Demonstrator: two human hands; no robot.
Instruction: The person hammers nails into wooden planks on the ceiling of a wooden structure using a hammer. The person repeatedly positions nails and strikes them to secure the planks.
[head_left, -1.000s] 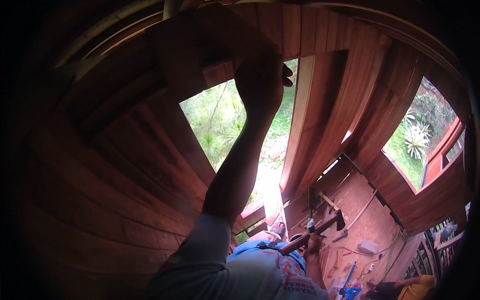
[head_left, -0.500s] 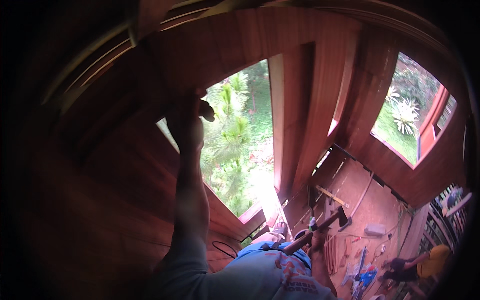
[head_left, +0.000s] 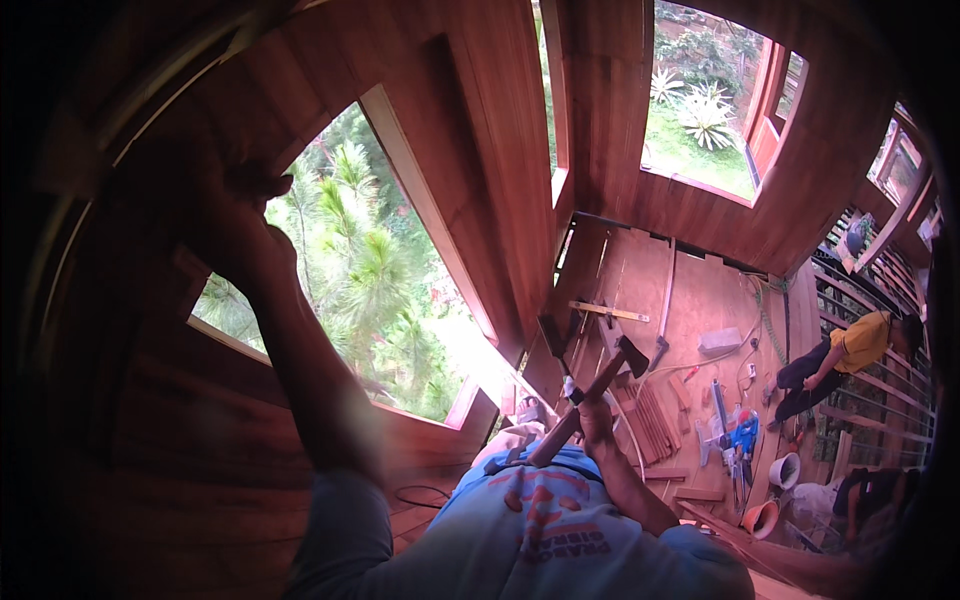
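Note:
My right hand (head_left: 597,422) is wrapped around the wooden handle of a hatchet (head_left: 605,376), held in front of my blue shirt with its dark head up and to the right. Close beside it shows a narrow dark tool (head_left: 553,338) with a pale part at its lower end; I cannot make out its kind or whether the same hand holds it. My left hand (head_left: 235,220) is raised at the upper left, by the edge of a window opening (head_left: 350,260) in the plank wall. Deep shadow hides most of its fingers and anything in them.
On the floor (head_left: 640,270) lie a yellow level-like bar (head_left: 608,311), a grey block (head_left: 719,341), stacked wood strips (head_left: 648,425) and blue tools (head_left: 742,432). Two buckets (head_left: 762,518) lie tipped at the right. A person in a yellow top (head_left: 862,340) is near the slatted side.
My view has swung to the right, bringing more floor and the person in yellow into sight. My left arm now appears farther left, still raised. The hatchet stays in my right hand.

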